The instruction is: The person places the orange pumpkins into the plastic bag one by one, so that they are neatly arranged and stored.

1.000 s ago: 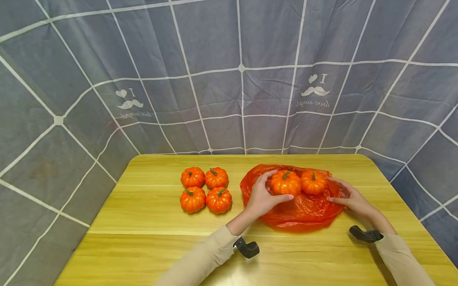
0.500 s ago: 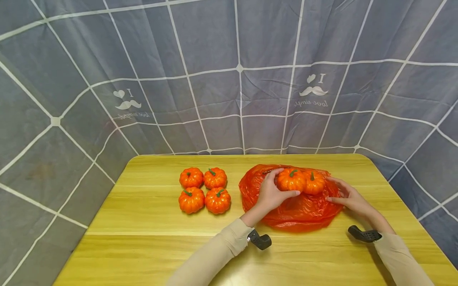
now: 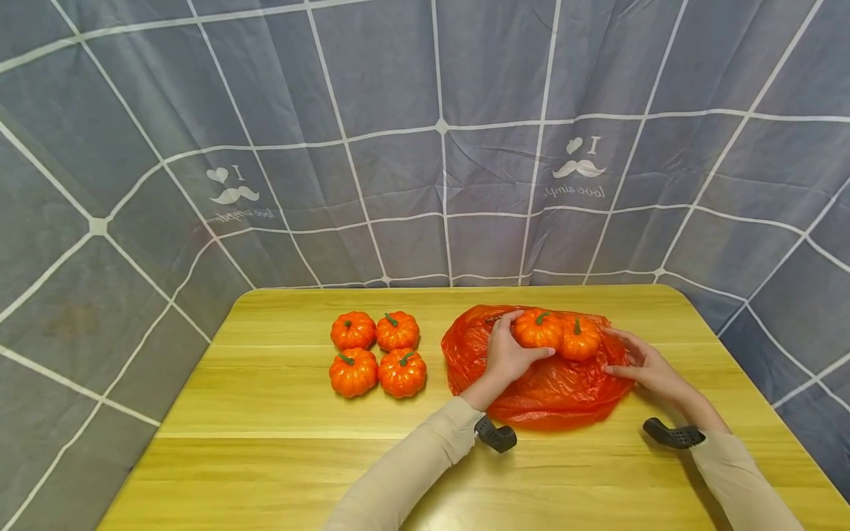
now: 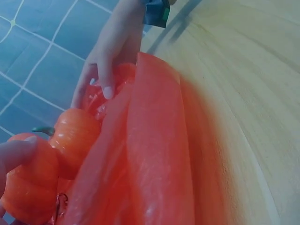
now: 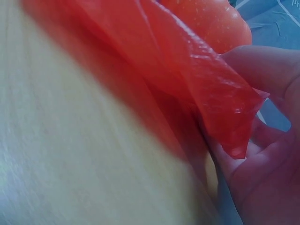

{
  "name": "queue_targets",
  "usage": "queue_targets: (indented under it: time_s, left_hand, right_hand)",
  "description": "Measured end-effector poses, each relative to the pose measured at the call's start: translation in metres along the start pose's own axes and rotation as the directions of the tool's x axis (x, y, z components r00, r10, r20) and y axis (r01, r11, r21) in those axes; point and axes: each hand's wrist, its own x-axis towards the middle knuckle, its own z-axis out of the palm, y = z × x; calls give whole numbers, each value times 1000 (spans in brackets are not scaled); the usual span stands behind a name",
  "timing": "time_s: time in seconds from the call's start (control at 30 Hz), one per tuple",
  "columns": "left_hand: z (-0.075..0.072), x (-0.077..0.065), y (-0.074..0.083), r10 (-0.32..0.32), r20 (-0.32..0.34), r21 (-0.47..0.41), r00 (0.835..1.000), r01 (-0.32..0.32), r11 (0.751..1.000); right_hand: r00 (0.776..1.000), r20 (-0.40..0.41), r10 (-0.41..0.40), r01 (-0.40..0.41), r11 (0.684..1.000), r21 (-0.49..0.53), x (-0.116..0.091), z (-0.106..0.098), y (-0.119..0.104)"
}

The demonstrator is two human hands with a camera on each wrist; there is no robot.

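Note:
On the right half of the table lies a crumpled red plastic bag (image 3: 551, 405). My left hand (image 3: 508, 359) grips a small orange pumpkin (image 3: 538, 332) with a green stem over the bag, thumb in front and fingers at its left. Right beside it sits a second pumpkin (image 3: 581, 344), and the two meet in the left wrist view. My right hand (image 3: 654, 375) holds the bag's right edge between thumb and fingers. In the right wrist view a corner of the red film hangs across its palm. Much of the left hand's fingers is hidden behind the held pumpkin.
To the left, several more pumpkins (image 3: 377, 354) stand close together in two rows on the wooden table (image 3: 265, 457). A grey curtain (image 3: 372, 177) with white lines hangs behind the table and along its sides. Both wrists carry black camera mounts (image 3: 496, 435).
My left hand has moved the gripped pumpkin rightward until it reached the second pumpkin. The right hand has stayed at the bag's edge. The head view has shifted slightly.

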Motion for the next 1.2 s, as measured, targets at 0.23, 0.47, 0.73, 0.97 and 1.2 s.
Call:
queue_targets:
  time_s: [0.23, 0.47, 0.73, 0.97, 1.2]
  left_hand:
    - [2, 2, -7, -10, -32, -22, 999, 9, 1000]
    - [2, 5, -13, 8, -76, 6, 997, -8, 1000]
    - [4, 6, -16, 5, -70, 37, 998, -3, 999]
    - [7, 6, -18, -1, -58, 65, 998, 4, 998]
    - [8, 7, -20, -10, -14, 83, 1000, 11, 996]
  right_hand:
    - [1000, 2, -8, 8, 1000, -17, 2, 1, 0]
    - [1000, 0, -9, 9, 1000, 5, 1, 0, 0]
    - [1000, 3, 4, -5, 999, 50, 1, 1, 2]
    - [1000, 2, -9, 9, 999, 52, 1, 1, 4]
    - [1000, -2, -26, 27, 999, 35, 0, 1, 4]
